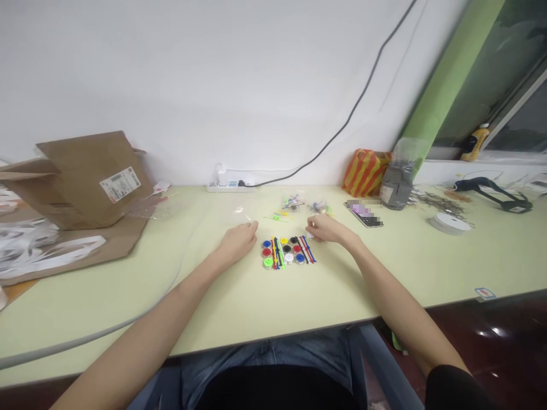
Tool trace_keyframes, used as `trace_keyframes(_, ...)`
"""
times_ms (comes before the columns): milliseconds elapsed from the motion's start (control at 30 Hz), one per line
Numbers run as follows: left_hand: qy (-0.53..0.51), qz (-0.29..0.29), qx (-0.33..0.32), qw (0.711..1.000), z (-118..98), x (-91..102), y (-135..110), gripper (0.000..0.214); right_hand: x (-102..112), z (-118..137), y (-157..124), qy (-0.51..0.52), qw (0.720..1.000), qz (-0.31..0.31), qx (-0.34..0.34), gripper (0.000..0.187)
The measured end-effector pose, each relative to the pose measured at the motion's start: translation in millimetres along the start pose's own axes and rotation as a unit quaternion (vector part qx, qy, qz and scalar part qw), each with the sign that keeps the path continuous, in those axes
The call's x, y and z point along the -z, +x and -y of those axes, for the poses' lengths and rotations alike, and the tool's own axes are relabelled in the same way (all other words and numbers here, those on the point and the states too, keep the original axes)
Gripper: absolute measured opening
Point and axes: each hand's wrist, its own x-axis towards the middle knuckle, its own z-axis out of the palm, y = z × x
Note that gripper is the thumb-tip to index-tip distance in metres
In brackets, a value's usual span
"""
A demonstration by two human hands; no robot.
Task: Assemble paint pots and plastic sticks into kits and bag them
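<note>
On the pale table lie small round discs in blue, red, yellow, black and white, with a green disc [268, 262] at the near left. Thin plastic arrow spinners [276, 253] lie side by side among them, and a second group of arrows [306, 249] slants at the right. My right hand [328, 228] is closed at the far right corner of this layout, its fingertips pinching a white disc [310, 235]. To the left of the layout my left hand [239, 242] rests with its fingers curled together; whatever they may hold is hidden.
Clear bags with coloured pieces [294, 201] lie behind the layout. A phone [365, 213], a white spool [450, 223] and a striped bag [363, 171] are on the right. On the left stands a cardboard box [85, 188]; a power strip [228, 185] is against the wall.
</note>
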Motion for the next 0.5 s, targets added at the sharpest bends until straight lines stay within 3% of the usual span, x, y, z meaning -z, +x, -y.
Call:
trace_keyframes(200, 0.008, -0.002, 0.000, 1.000, -1.8, 0.4, -2.4, 0.017, -6.0, 5.0, 10.1, -0.022, 0.988, -0.150, -0.016, 0.027)
trace_keyframes(333, 0.003, -0.001, 0.004, 1.000, -4.1, 3.0, -5.6, 0.017, -20.9, 20.0, 31.8, 0.004, 0.990, -0.140, 0.029, 0.023)
trace_keyframes(500, -0.002, 0.002, 0.014, 1.000, -5.9, 5.1, -8.0, 0.018, -30.5, 45.4, 64.9, -0.060, 0.988, -0.122, 0.070, 0.039)
